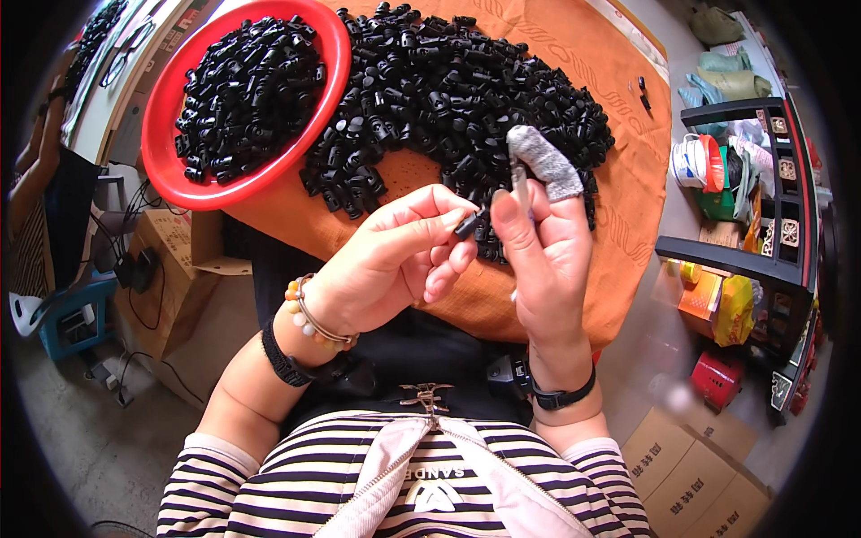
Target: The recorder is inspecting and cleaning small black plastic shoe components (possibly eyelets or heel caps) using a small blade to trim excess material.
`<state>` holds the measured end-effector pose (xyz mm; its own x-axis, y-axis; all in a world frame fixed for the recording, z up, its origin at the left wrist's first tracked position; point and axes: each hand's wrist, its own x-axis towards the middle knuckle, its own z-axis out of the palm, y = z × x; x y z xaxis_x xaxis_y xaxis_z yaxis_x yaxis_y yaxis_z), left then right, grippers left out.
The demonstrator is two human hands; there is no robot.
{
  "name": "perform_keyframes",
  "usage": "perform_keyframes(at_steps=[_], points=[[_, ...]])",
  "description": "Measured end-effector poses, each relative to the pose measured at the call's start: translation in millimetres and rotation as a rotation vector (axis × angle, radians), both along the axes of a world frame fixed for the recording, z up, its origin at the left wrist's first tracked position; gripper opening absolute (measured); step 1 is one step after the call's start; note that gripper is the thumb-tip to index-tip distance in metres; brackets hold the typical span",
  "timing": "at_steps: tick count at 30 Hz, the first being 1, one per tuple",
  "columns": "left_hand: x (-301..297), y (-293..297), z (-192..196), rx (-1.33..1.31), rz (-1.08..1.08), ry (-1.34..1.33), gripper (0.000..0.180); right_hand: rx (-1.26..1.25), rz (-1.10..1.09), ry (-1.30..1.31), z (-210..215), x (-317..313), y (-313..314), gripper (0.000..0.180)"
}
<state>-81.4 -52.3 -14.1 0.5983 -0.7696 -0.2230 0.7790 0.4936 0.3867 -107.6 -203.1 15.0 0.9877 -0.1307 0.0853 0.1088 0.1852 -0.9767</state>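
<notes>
My left hand [417,242] pinches a small black plastic fitting [465,225] between thumb and fingertips. Beside it, my right hand [547,242] grips a thin, pale, blade-like tool [519,182] between thumb and index finger; its exact kind is hard to make out. A grey knitted finger cover [547,160] wraps that index finger. Both hands hover over the near part of a big heap of similar black fittings [430,90], spread on an orange cloth [619,215]. At the left, a red plastic basin [337,72] holds many more of these pieces.
A brown cardboard box [170,260] stands left of the table, with a blue stool [76,314] and cables. Another person's arm [40,134] shows at the far left. To the right are a black-framed shelf [735,255] with bags and tubs, and cartons [682,475] on the floor.
</notes>
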Motion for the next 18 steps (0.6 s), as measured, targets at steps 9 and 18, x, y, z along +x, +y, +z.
perform_keyframes(at_steps=[9,18], points=[[-0.6,-2.4,5.1,0.094,0.02,0.005,0.016,-0.068,-0.024,0.06,-3.7,-0.1,-11.1,0.041],[27.7,31.5,8.7,0.131,0.359,-0.025,0.022,-0.156,-0.183,0.088,1.7,-7.3,-59.5,0.036]])
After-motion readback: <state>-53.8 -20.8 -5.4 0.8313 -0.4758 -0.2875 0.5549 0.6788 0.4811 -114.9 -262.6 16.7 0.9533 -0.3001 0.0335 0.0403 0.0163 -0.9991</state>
